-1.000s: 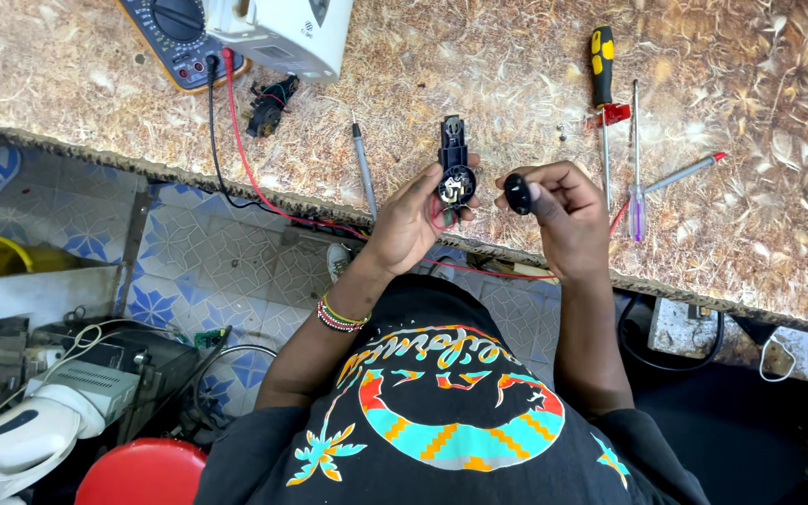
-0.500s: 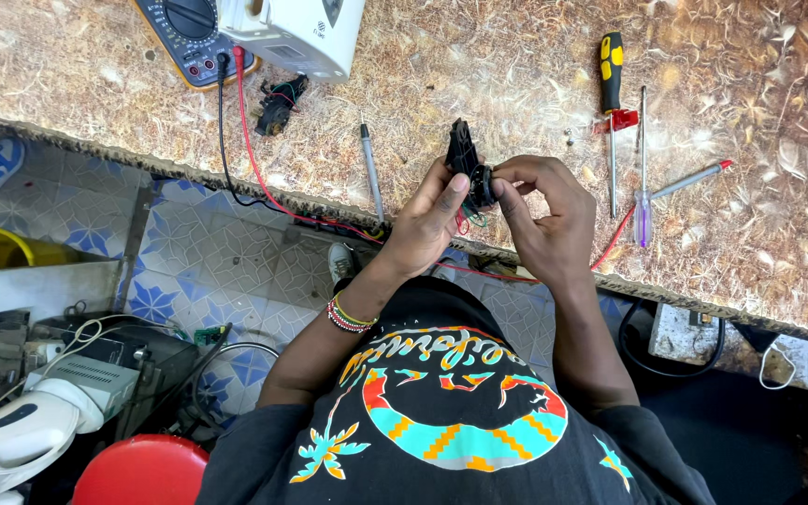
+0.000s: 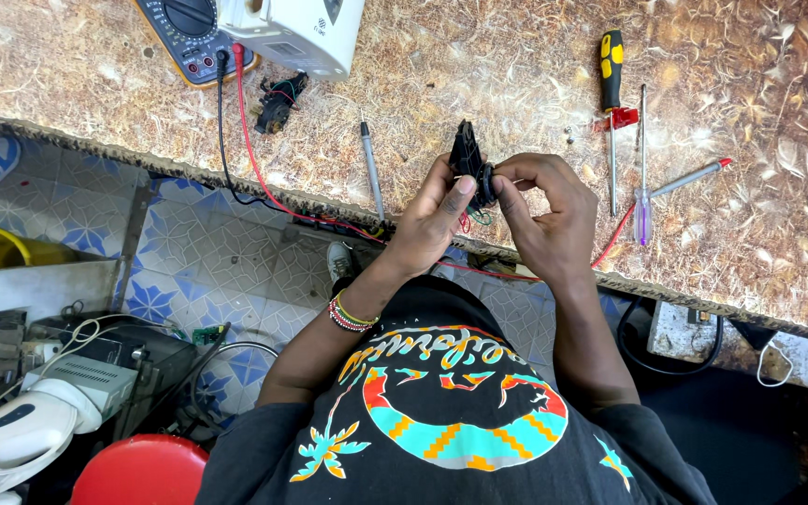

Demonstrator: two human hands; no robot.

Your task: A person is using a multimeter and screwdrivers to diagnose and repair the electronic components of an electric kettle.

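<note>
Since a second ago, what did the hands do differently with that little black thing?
The right hand, which held a small round black knob apart, has closed in and now presses against the small black plastic part held by the left hand; the knob itself no longer shows clearly. The yellow-and-black screwdriver, the grey multimeter and the white casing stayed on the speckled workbench.

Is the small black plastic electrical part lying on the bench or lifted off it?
Lifted: the black plastic part is pinched upright between left hand and right hand above the speckled benchtop edge.
</note>
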